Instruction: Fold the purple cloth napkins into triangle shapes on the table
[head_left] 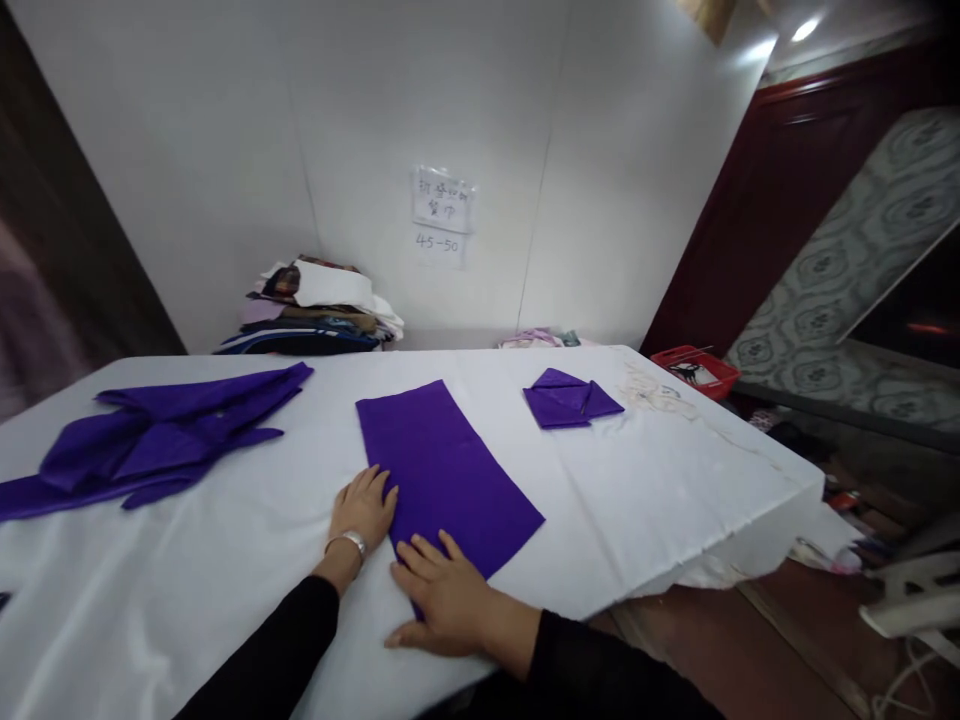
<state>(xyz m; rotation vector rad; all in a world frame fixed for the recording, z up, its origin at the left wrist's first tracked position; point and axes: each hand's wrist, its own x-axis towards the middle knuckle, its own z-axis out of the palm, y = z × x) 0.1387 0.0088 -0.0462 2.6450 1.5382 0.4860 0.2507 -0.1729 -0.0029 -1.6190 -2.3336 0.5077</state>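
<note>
A purple cloth napkin (442, 450) lies flat on the white-covered table (622, 520), its sides straight and its surface smooth. My left hand (365, 512), with a silver watch at the wrist, rests along the napkin's left edge, fingers laid out. Over the near end of the cloth, my right hand (442, 590) is spread flat with the palm down; it hides the near left corner. To the right sits a folded purple napkin (570, 400) with a pointed top. At the left a loose heap of purple cloth (165, 440) lies crumpled.
Behind the table's far edge stands a stack of folded clothes (322, 305). A paper sign (444, 215) is fixed to the white wall. Thin cream lace (660, 390) lies at the table's far right, near a red basket (697, 370). A white chair (911, 600) stands at right.
</note>
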